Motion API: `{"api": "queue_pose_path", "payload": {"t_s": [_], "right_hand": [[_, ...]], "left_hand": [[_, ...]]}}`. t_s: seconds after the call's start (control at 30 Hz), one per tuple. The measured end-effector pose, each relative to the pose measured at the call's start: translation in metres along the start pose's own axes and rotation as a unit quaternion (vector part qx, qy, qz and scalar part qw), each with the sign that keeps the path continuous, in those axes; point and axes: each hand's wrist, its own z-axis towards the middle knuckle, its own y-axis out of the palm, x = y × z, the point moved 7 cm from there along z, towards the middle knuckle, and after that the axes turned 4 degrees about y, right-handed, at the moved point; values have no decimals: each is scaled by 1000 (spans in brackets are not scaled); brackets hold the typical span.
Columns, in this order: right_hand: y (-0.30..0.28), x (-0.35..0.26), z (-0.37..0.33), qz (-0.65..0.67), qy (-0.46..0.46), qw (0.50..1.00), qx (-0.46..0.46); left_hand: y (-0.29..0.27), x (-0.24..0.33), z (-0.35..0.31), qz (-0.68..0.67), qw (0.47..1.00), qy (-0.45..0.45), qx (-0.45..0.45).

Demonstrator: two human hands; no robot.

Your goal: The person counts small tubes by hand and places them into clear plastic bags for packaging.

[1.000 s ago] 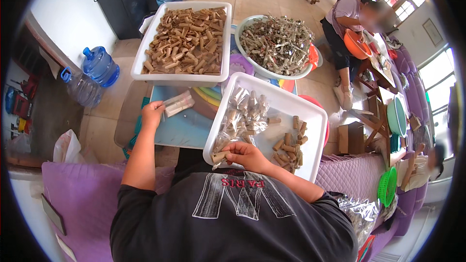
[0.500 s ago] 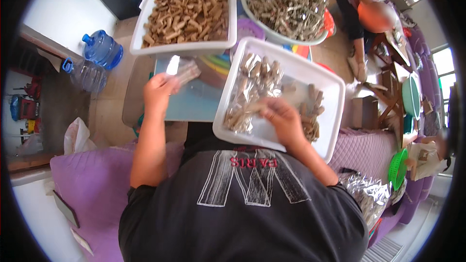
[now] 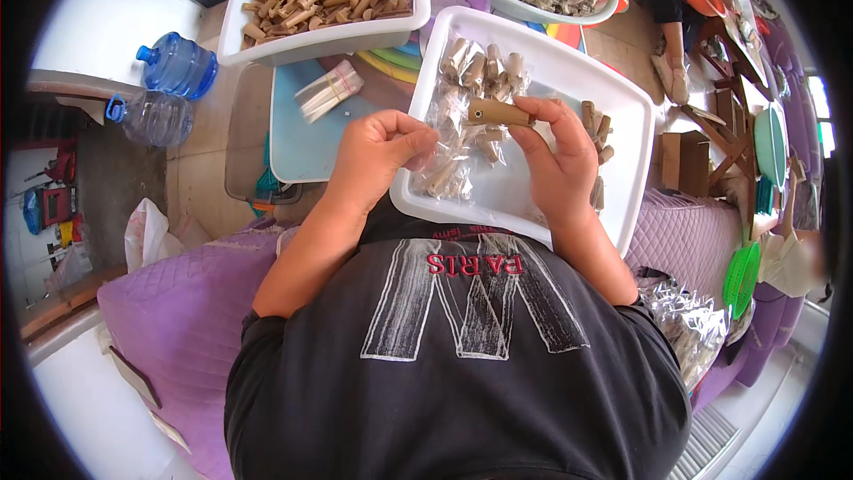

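My right hand (image 3: 565, 156) pinches a short brown tube-like piece (image 3: 494, 113) between thumb and fingers, its end with a small dark hole turned left. To its left, my left hand (image 3: 384, 153) is closed in a pinch on a thin clear plastic bag (image 3: 430, 158), mostly hard to see against what lies behind. Both hands are over or beside a white tray (image 3: 633, 204). Inside it, bagged brown pieces (image 3: 475, 67) lie on the left, and loose brown pieces (image 3: 601, 129) show past my right hand.
A bundle of clear bags (image 3: 330, 92) lies on the light-blue tabletop (image 3: 298, 147). Beyond stand a white bin (image 3: 320, 42) of brown pieces and a basin (image 3: 511, 5) of wrapped pieces. Water jugs (image 3: 182, 67) are at left. A person (image 3: 673, 53) stands at far right.
My left hand has moved right, from the bag bundle to the tray's edge. My right hand has lifted the brown piece up from among the others. The bundle now lies on the tabletop.
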Motion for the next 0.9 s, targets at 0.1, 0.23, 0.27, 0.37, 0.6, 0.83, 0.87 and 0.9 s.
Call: {"api": "queue_pose_path", "payload": {"t_s": [0.1,0.23,0.27,0.37,0.6,0.83,0.87,0.9], "right_hand": [[1,4,1,-58,12,998,-1],[2,10,1,-55,24,998,2],[2,11,0,-53,27,998,4],[12,12,-2,-63,31,994,-85],[18,25,-5,34,144,982,-115],[20,22,-2,-8,148,973,-175],[21,23,-2,10,150,972,-182],[20,25,-1,10,151,972,-180]], "left_hand": [[1,0,0,-7,1000,15,-4],[1,4,-2,35,999,39,-14],[1,4,-2,45,998,45,-20],[5,8,-3,57,997,51,-19],[11,-2,-2,77,995,32,-50],[11,-2,-3,95,994,-5,-51],[15,-1,-2,76,995,-1,-70],[18,0,-2,57,994,4,-90]]}}
